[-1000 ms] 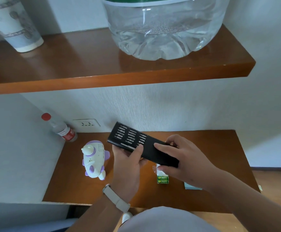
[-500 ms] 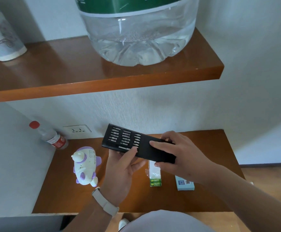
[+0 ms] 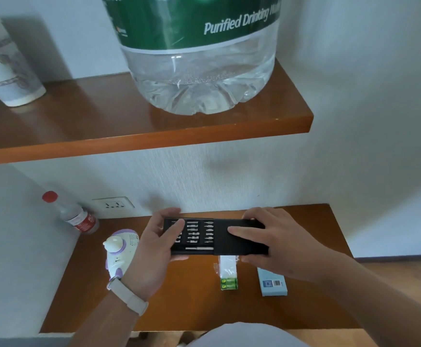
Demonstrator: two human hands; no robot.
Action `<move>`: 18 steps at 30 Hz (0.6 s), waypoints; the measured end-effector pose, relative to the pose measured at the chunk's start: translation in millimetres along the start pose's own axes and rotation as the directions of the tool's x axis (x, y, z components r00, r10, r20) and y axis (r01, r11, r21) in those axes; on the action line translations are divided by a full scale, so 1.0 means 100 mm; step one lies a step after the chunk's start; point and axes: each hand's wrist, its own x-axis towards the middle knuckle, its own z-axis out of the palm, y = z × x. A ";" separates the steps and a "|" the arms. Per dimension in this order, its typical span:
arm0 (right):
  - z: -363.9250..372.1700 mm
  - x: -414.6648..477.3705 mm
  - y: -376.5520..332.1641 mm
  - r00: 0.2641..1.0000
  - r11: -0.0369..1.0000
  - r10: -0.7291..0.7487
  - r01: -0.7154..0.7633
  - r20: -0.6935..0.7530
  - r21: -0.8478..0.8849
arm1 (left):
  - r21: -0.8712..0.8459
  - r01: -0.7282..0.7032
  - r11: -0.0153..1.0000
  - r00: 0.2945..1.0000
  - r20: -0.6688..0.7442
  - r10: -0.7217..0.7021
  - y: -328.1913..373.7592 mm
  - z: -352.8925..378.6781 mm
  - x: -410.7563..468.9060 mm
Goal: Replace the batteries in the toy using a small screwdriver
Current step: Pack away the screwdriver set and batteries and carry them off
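Head view, looking down at a black screwdriver kit case [image 3: 239, 245] held level in both hands above a lower wooden shelf [image 3: 191, 301]. The left hand [image 3: 154, 249], with a pale watch strap [image 3: 126, 296] on its wrist, grips the case's left end: fingers curl over the far edge and the thumb lies across the exposed tray. The right hand [image 3: 274, 241] grips the right end, thumb flat on the black cover and fingers wrapped over the far edge. The open tray shows rows of small metal bits [image 3: 193, 232] and a slim silver screwdriver handle [image 3: 199, 248] along its near edge.

Just left of the case, partly behind the left hand, a white and purple toy [image 3: 123, 249] sits on the shelf. Below the case lie a pack of green GP batteries [image 3: 228, 283] and a light blue box [image 3: 273, 284]. Further left of the case a small red-capped bottle [image 3: 76, 216] leans at the wall. High above the case, a large water jug [image 3: 199, 71] stands on an upper shelf [image 3: 104, 126].
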 end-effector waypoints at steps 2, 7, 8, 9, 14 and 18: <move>0.00 0.00 -0.01 1.000 1.000 0.009 -0.009 -0.020 0.008 | 0.023 -0.017 1.000 0.999 -0.027 0.018 -0.01 0.01 0.00; -0.06 -0.01 0.04 0.950 0.937 0.303 -0.284 -0.073 0.203 | -0.045 -0.030 0.999 0.996 -0.083 0.026 0.00 0.01 -0.05; -0.06 -0.01 0.06 0.920 0.885 0.388 -0.355 -0.057 0.301 | -0.060 -0.039 0.997 0.995 -0.094 0.033 0.01 0.00 -0.06; -0.06 -0.02 0.08 0.889 0.816 0.457 -0.405 -0.031 0.413 | -0.070 -0.047 0.996 0.994 -0.102 0.040 0.02 0.00 -0.07; -0.01 -0.03 0.06 0.792 0.449 0.599 -0.455 0.118 0.769 | -0.104 -0.060 0.993 0.991 -0.122 0.047 0.01 -0.03 -0.11; 0.07 0.02 -0.06 0.768 0.338 0.630 -0.406 0.116 0.849 | -0.119 -0.081 0.990 0.990 -0.121 0.066 -0.02 -0.02 -0.13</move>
